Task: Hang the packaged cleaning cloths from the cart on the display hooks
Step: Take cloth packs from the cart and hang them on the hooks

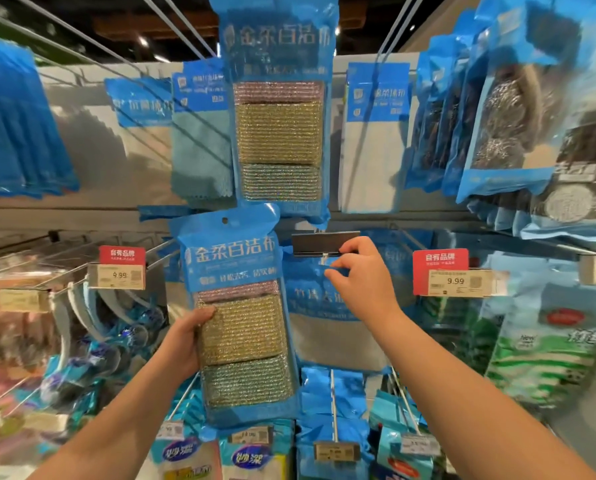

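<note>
While the left hand is gripping the packaged cloths at seven o'clock, the right hand is pinching the label holder at centre; missing the hook risks tearing the hang-hole.

Both my arms reach up and forward, bare to the elbow. My left hand is raised with its grip closed, thumb across the front and fingers curled behind what it holds. My right hand is higher, wrist bent, thumb and fingertips pinched together.
</note>
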